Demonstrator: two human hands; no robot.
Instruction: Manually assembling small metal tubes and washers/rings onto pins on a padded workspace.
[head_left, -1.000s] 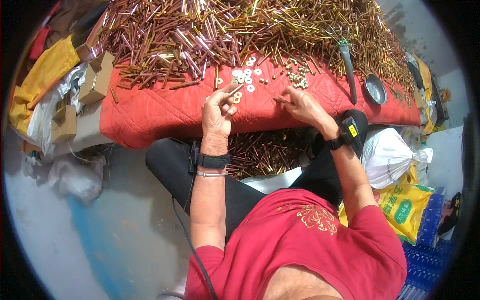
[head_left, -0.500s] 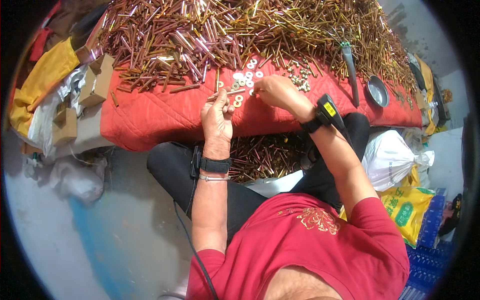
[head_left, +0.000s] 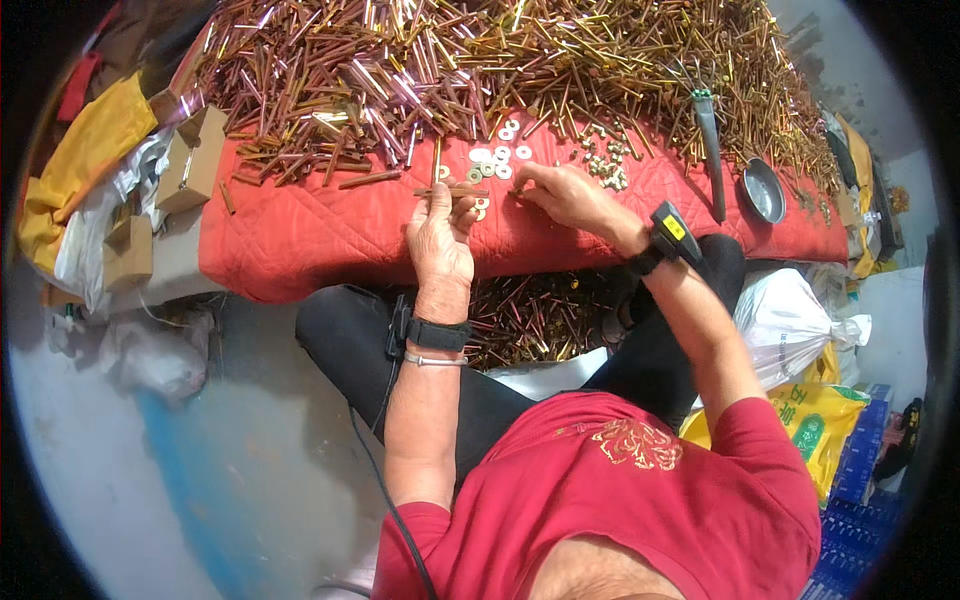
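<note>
My left hand (head_left: 441,240) is closed, palm up, with thumb and fingers pinching a thin brass-coloured metal tube (head_left: 462,191) that lies nearly level across the fingertips. To its right, my right hand (head_left: 572,197) is curled just above the red cloth, thumb and forefinger together. A tiny dark bit may be at those fingertips, too small to name. Between and beyond the hands lie several flat washers (head_left: 503,171), some silver, some yellowish. Small metal nuts (head_left: 606,160) form a loose pile beyond my right hand. A single tube (head_left: 437,160) stretches away from my left fingertips on the cloth.
A big heap of brass-coloured tubes and bolts (head_left: 430,70) covers the far side of the red quilted cloth (head_left: 310,235). At the right are a grey-handled tool (head_left: 708,150) and a metal bowl (head_left: 763,192). Open cardboard boxes (head_left: 192,165) stand left; more metal pieces (head_left: 535,320) lie below the cloth's edge.
My right hand has drawn a little to the right, away from the tube. The tube in my left hand has turned from slanting to nearly level. The view has shifted slightly.
</note>
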